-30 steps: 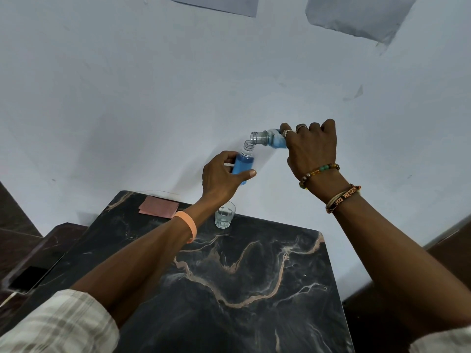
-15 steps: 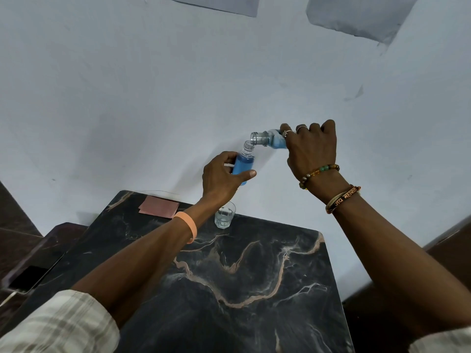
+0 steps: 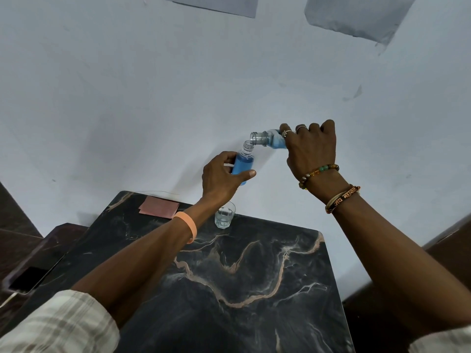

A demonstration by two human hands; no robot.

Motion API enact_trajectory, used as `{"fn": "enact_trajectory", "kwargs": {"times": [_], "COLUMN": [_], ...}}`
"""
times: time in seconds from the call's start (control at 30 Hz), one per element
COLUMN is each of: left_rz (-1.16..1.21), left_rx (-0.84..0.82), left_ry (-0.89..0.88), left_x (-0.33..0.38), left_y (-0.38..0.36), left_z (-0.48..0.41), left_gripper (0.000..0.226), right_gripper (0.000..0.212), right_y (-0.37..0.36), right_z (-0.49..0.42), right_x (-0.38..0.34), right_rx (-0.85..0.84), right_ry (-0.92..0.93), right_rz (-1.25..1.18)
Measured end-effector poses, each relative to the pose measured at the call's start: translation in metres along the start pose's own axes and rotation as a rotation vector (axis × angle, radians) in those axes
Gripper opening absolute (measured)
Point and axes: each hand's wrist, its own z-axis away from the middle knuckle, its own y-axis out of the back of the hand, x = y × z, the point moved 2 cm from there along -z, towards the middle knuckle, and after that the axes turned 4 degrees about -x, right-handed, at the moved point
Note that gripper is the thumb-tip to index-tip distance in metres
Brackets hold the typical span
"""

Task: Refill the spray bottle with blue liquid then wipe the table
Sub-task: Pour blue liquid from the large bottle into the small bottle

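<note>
My left hand (image 3: 221, 174) grips a small clear spray bottle (image 3: 242, 163), upright with its top off and blue liquid nearly up to the neck. My right hand (image 3: 311, 151) holds a second clear bottle (image 3: 267, 139) tipped on its side, its open mouth just above and right of the spray bottle's neck. Some blue liquid shows inside the tipped bottle; most of its body is hidden by my fingers. Both bottles are held in the air in front of the white wall, beyond the far edge of the black marble table (image 3: 229, 289).
A small glass (image 3: 224, 215) with clear liquid stands at the table's far edge, under my left hand. A pinkish cloth (image 3: 159, 207) lies at the far left corner. A phone (image 3: 26, 277) rests on a dark ledge to the left.
Both hands and bottles keep the same pose. The blue level in the spray bottle seems slightly higher.
</note>
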Motion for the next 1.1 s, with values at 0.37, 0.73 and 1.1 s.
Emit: {"fn": "enact_trajectory", "kwargs": {"times": [0.37,0.73,1.1], "left_rz": [0.008,0.010,0.016], "left_rx": [0.006,0.003,0.007], "left_ry": [-0.004,-0.011,-0.010], "left_x": [0.0016,0.0015,0.0005], "left_y": [0.0005,0.0002,0.0035], "left_z": [-0.0010,0.0001,0.0007], "left_gripper": [0.058,0.051,0.056], "right_gripper": [0.047,0.044,0.048], "right_y": [0.0026,0.0046,0.0054], "right_z": [-0.0011,0.0002,0.0001], "right_x": [0.0005,0.0002,-0.0015], "right_rx": [0.013,0.008,0.000], "right_ry": [-0.002,0.005,0.005], "right_rz": [0.016,0.006,0.004]}}
